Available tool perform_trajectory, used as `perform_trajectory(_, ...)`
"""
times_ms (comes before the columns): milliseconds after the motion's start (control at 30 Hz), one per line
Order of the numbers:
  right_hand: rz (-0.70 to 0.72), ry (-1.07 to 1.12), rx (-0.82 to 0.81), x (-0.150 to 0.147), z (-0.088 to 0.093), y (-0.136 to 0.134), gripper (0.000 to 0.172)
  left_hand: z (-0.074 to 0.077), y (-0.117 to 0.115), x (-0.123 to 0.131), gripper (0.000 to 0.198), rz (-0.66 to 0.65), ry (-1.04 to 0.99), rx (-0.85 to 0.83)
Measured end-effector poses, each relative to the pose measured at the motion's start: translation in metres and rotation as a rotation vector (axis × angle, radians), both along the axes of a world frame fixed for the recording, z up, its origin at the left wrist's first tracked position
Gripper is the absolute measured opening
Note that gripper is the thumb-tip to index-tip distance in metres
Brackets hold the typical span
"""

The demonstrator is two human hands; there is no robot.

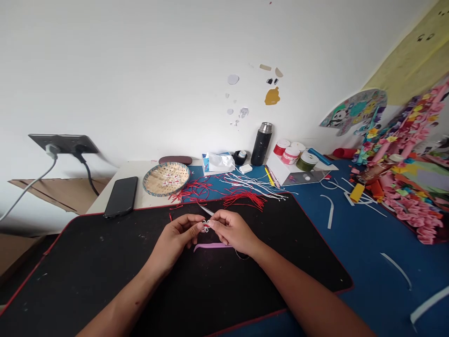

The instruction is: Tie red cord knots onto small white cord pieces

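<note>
Working above a blue tabletop [368, 271] and a black, red-edged rectangular mat [105, 262]. Curling the left hand [180, 234] and pinching with thumb and forefinger; pinching likewise with the right hand [235, 231] from the opposite side. Showing partly behind the right hand: slender purple bent-tipped tool [210, 245], whether held or lying, cannot tell. Gripping between both, over the mat, a small looped red-and-white cord knot [206, 226]. Apparently adjusting its loops; probably needing fine, even fingertip tension next.

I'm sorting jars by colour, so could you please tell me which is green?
The rightmost jar on the white box is green. The red jar and pink jar stand to its left; the fourth jar, behind, is partly hidden.
</note>
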State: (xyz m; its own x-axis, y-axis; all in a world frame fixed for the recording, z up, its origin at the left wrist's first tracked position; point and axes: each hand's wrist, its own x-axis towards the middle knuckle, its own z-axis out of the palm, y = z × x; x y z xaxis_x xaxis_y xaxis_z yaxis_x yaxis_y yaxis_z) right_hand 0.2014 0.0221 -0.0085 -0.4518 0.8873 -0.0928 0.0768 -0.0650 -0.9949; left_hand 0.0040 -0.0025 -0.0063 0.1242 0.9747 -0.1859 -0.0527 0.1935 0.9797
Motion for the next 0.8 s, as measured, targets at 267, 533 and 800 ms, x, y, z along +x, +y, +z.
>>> perform_trajectory(267, 0.002, -0.025, 0.018, -0.0005, 0.0019, -0.0015, 0.028, -0.0008, -0.0010, 0.0012, 0.040, -0.005, 0.004, 0.005)
perform_trajectory(533, 0.007, -0.012, 0.017, -0.0013, 0.0021, -0.0012, 0.022, 0.0019, -0.0025, 0.0018, 0.040, 0.057, 0.007, 0.057)
perform_trajectory(800, 0.011, 0.009, 0.014, -0.0008, -0.0006, -0.0016, 0.023, -0.0012, -0.0034, 0.0017, 0.037, 0.008, -0.056, 0.044)
